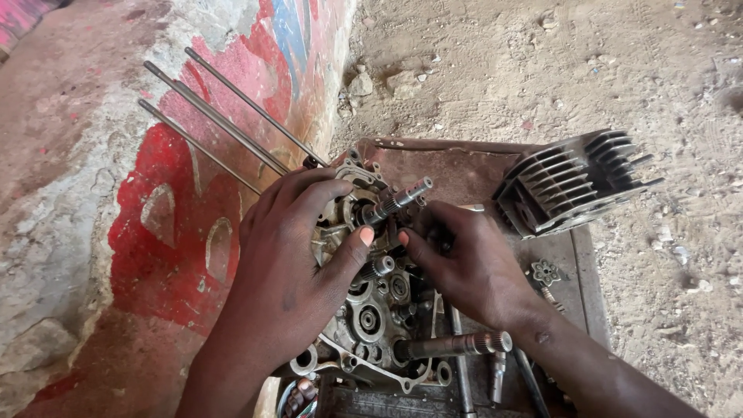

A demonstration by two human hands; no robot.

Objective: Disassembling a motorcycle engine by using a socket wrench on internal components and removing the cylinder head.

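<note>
1. Head view: my left hand (298, 263) cups the engine crankcase (371, 310) on the rusty metal tray (464, 166), thumb beside the splined shaft (395, 203)
2. My right hand (464, 267) pinches parts under that shaft; I'd keep it straight, I judge
3. Finned cylinder (573, 182) lies apart, right

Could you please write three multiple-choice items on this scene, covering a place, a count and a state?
1. Where does the finned cylinder lie?
A. right of the engine case
B. against the wall
C. under the left hand

2. How many long rods stick out up-left of the case?
A. one
B. three
C. six

3. What is the left hand doing?
A. hanging free
B. holding a hammer
C. resting on the case

Answers: 1 A, it sits at the tray's right edge; 2 B, three parallel rods show; 3 C, fingers spread over the case, near the right hand.
</note>
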